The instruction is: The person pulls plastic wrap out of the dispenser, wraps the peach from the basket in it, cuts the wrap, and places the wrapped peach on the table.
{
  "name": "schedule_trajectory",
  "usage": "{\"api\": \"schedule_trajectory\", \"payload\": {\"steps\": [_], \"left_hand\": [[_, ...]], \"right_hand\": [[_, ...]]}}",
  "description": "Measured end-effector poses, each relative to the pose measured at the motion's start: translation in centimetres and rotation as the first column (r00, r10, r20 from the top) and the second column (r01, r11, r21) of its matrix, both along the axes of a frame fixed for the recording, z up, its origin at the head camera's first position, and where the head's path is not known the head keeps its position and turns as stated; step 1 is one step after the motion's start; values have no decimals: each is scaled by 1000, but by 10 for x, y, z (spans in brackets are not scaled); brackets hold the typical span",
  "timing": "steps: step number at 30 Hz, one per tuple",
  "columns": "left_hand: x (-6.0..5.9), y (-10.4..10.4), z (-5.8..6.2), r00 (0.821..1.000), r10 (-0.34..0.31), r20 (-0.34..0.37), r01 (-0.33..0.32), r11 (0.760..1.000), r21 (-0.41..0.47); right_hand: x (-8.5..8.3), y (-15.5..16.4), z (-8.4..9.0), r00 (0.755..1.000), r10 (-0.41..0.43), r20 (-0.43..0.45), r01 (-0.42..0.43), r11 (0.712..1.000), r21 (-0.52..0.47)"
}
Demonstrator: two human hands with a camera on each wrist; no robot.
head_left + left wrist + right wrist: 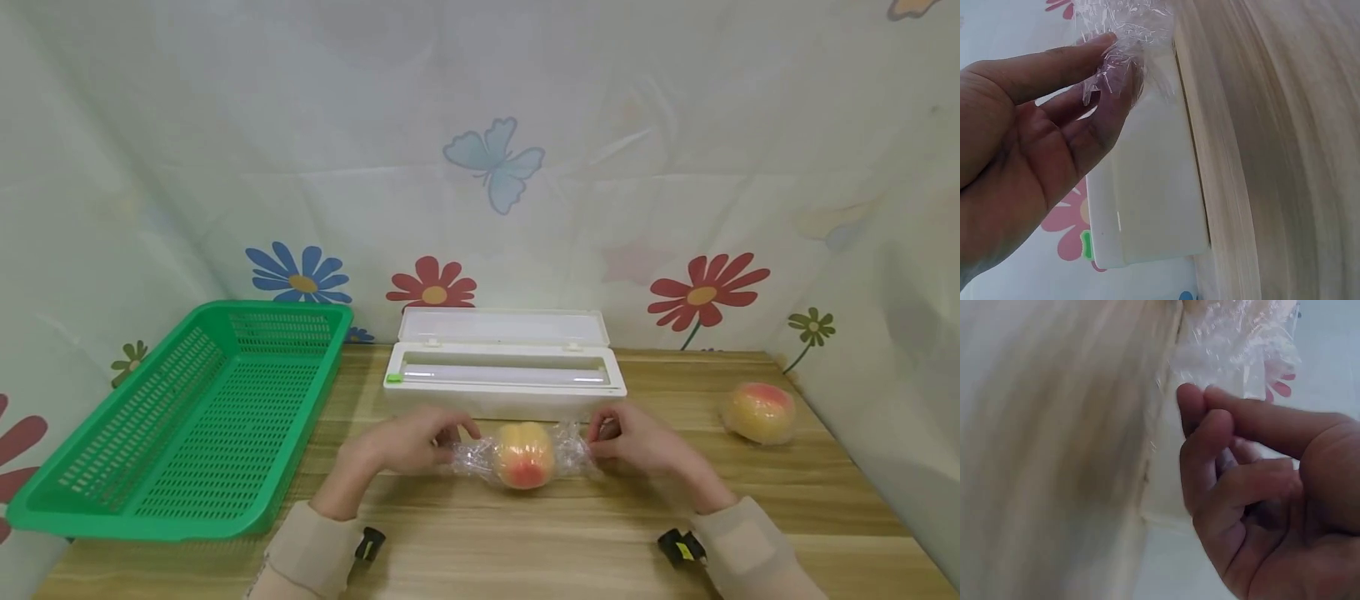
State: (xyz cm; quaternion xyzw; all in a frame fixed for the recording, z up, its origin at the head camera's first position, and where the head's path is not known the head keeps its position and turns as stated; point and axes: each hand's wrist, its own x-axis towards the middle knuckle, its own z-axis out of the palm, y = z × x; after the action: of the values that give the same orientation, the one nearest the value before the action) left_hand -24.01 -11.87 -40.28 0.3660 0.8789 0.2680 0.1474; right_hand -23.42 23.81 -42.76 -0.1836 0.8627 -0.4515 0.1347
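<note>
A yellow-red peach (522, 456) lies on the wooden table (525, 533) in front of me, rolled in clear cling film (573, 454) that sticks out in a twisted tail on each side. My left hand (450, 437) pinches the left tail; in the left wrist view the crumpled film (1125, 37) sits between thumb and fingers of the left hand (1107, 69). My right hand (600, 433) pinches the right tail. In the right wrist view the right hand (1200, 403) has curled fingers, thumb tip against them, right at the bunched film (1235, 344).
A white cling film dispenser (506, 375) stands open just behind the peach. A green slotted basket (187, 417) sits at the left. A second film-wrapped peach (759, 412) lies at the right, near the flowered backdrop.
</note>
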Motion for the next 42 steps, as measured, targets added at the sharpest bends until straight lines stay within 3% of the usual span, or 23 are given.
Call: {"api": "schedule_trajectory", "payload": {"steps": [3, 5, 7, 9, 11, 12, 13, 15, 18, 22, 25, 28, 31, 35, 39, 42], "left_hand": [[-2, 0, 0, 1000, 10, 0, -10, 1000, 28], [-3, 0, -1, 1000, 19, 2, -19, 999, 35], [-3, 0, -2, 1000, 23, 4, -23, 999, 43], [-3, 0, -2, 1000, 27, 9, -27, 999, 45], [-3, 0, -2, 1000, 28, 13, -28, 998, 48], [-3, 0, -1, 1000, 27, 15, -28, 998, 48], [-3, 0, -1, 999, 27, 17, -28, 999, 46], [-3, 0, 0, 1000, 20, 18, -21, 999, 46], [-4, -1, 1, 1000, 0, 17, -1, 998, 59], [-5, -4, 3, 999, -40, 18, 38, 995, 89], [-3, -5, 6, 1000, -22, 6, 21, 994, 111], [1, -2, 12, 997, 40, -65, -31, 989, 144], [9, 7, 20, 983, 86, -162, -57, 983, 177], [17, 19, 25, 971, 76, -226, -37, 985, 169], [21, 28, 22, 977, 90, -195, -59, 985, 160], [23, 33, 19, 981, 122, -149, -93, 978, 188]], "right_hand": [[4, 1, 12, 990, -78, -113, 85, 995, 59], [11, -5, 21, 961, -106, -257, 133, 987, 89], [19, -17, 28, 893, -61, -446, 119, 988, 103], [30, -33, 33, 795, 35, -605, 66, 987, 144], [42, -52, 34, 714, 161, -682, 6, 972, 236], [47, -60, 33, 695, 220, -685, -16, 956, 292], [52, -68, 32, 694, 269, -668, -29, 937, 348], [58, -80, 29, 725, 332, -604, -24, 888, 459], [56, -90, 24, 766, 342, -544, -5, 850, 527], [49, -92, 18, 779, 296, -553, 7, 877, 481], [45, -91, 16, 799, 264, -541, 4, 896, 443], [42, -89, 14, 826, 216, -520, 8, 919, 394], [39, -88, 12, 851, 153, -502, 24, 944, 329], [36, -86, 13, 872, 77, -483, 46, 970, 238], [35, -84, 17, 886, 37, -463, 39, 987, 154], [35, -84, 22, 877, 22, -481, 40, 992, 119]]}}
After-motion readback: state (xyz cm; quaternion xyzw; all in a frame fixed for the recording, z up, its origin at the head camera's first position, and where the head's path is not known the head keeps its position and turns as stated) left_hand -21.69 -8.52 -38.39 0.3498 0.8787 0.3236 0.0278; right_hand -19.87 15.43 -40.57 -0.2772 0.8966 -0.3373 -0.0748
